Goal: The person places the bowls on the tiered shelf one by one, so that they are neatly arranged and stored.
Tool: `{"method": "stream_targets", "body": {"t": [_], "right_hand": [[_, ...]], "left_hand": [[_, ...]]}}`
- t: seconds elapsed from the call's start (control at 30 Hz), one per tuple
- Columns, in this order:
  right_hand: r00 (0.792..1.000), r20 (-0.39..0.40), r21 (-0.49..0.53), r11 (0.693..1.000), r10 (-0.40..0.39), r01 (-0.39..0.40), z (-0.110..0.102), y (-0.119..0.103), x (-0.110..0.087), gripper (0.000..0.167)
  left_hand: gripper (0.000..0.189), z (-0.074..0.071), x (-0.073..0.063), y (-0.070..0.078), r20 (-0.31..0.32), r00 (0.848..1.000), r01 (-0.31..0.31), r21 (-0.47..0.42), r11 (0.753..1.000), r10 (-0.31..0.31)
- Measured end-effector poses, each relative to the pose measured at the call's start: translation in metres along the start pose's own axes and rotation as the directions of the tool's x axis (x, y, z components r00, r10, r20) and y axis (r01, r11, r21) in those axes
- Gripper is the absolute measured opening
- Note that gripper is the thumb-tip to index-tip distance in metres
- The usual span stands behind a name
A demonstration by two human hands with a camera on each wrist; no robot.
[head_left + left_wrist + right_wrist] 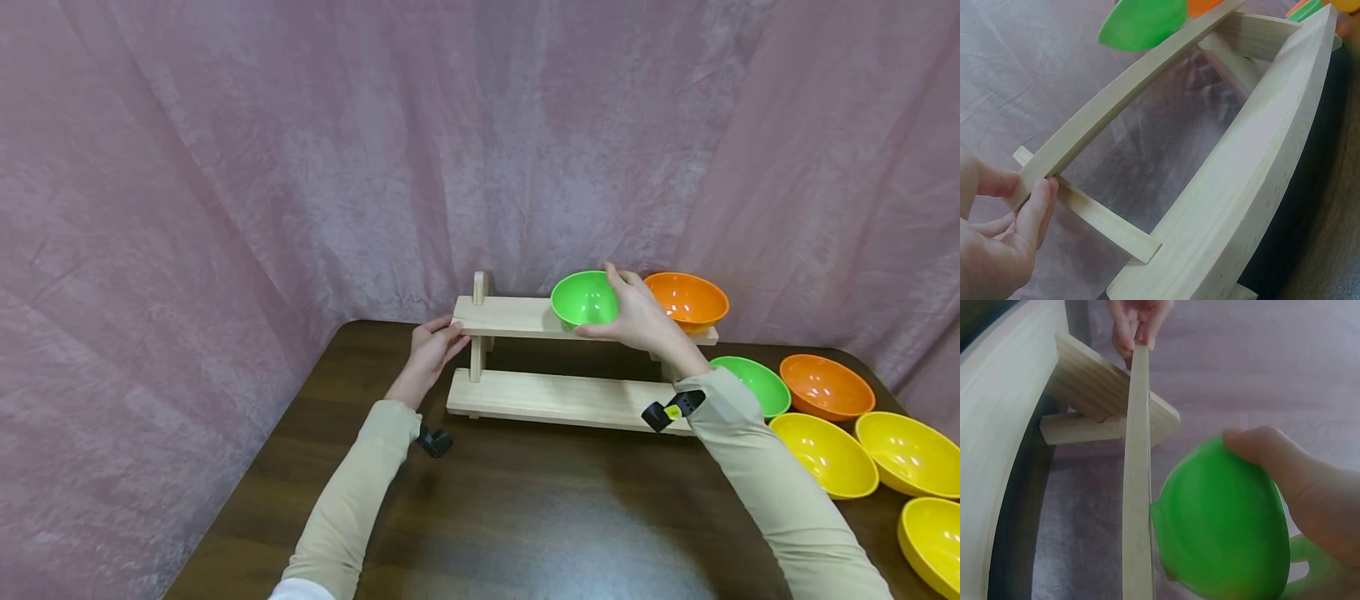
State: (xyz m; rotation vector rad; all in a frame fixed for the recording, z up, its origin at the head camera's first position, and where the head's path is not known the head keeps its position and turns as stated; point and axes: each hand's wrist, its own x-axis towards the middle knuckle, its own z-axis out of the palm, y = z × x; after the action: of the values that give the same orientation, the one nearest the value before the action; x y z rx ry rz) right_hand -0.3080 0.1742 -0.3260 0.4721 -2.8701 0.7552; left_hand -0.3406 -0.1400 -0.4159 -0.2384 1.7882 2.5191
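A two-tier wooden rack (555,398) stands at the back of the table. My left hand (437,352) pinches the left end of its upper shelf (510,315), thumb on top and fingers beneath, as the left wrist view shows. With my right hand (643,315) I grip a green bowl (585,298) by its rim, thumb and fingers spread across it. The bowl's base meets the upper shelf in the right wrist view (1222,519). Just to its right on the same shelf sits an orange bowl (688,300), partly hidden behind my right hand.
Right of the rack, on the dark table (525,517), are another green bowl (757,385), another orange bowl (827,387) and several yellow bowls (825,457). A pink curtain (375,167) hangs behind the table. My right forearm passes over the lower shelf's right end.
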Motion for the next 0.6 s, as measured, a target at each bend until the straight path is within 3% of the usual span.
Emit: {"method": "stream_targets", "body": {"t": [0.6], "right_hand": [[0.998,0.035,0.007,0.999,0.044,-0.045,0.0027,-0.0054,0.0053,0.112]], "left_hand": [[0.052,-0.0008,-0.0014,-0.0005,-0.003,1.0,0.004,-0.005,1.0,-0.004]]}}
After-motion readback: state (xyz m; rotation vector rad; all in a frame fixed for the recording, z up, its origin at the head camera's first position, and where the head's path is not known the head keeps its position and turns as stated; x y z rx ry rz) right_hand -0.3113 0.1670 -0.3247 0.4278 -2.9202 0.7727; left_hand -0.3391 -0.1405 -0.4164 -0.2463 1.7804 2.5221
